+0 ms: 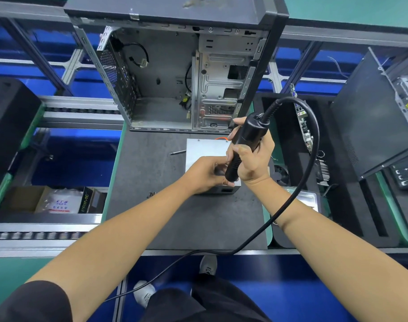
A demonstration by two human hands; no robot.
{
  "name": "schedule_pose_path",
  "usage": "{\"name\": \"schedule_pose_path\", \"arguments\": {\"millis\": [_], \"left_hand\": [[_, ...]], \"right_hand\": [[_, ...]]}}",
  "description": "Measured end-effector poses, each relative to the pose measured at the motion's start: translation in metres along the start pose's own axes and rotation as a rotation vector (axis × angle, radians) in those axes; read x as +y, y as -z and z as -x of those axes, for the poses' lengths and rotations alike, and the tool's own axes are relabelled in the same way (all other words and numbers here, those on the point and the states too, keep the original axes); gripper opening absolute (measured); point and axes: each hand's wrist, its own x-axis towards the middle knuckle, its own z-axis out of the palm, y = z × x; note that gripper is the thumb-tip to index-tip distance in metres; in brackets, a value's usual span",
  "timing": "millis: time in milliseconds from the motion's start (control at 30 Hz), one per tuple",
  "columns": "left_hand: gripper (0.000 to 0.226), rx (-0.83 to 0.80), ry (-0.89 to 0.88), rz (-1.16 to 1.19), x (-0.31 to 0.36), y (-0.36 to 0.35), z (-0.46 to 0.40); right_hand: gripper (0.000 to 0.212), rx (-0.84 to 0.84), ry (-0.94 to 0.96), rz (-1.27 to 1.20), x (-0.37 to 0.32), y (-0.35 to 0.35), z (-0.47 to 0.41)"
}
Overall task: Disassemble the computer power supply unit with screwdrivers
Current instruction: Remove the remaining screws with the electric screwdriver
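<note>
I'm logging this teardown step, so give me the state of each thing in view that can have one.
Power supply unit: lying flat on the dark mat, cover on.
Electric screwdriver: gripped in the right hand, tip down at the unit's near edge.
Left hand: resting on the unit, fingers at the driver's tip.
Computer case: standing behind the unit, side open, largely gutted.
Loose bit: lying on the mat, untouched.

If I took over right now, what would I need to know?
Right hand: gripping the black electric screwdriver, tip down at the power supply's near edge.
Left hand: fingers at the tip; whether they hold anything cannot be told.
Power supply: flat on the grey mat, in front of the empty computer case, lid on.
A loose bit lies beside it.
Left: screws out, cover off.
</note>
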Motion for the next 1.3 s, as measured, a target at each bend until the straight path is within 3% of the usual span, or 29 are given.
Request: {"name": "schedule_pose_path", "arguments": {"millis": [233, 467, 967, 1167, 1300], "left_hand": [[0.027, 0.096, 0.019, -0.023, -0.005, -0.004, 0.002], [0.043, 0.138, -0.010, -0.178, -0.006, -0.007, 0.002], [0.030, 0.016, 0.035, -0.159, -0.003, 0.012, 0.001], [0.052, -0.041, -0.008, -0.188, -0.001, 0.017, 0.001], [0.047, -0.054, -0.044, -0.183, -0.007, 0.017, 0.000]], "right_hand": [[0.038, -0.088, 0.002, 0.013, 0.005, 0.000, -0.002], [0.040, -0.075, -0.009, -0.034, 0.007, 0.000, -0.002], [0.036, -0.113, -0.008, 0.033, 0.009, 0.000, -0.001], [0.040, -0.085, -0.049, -0.068, 0.008, 0.003, 0.001], [0.038, -0.100, -0.039, -0.077, 0.003, 0.000, -0.001]]}}
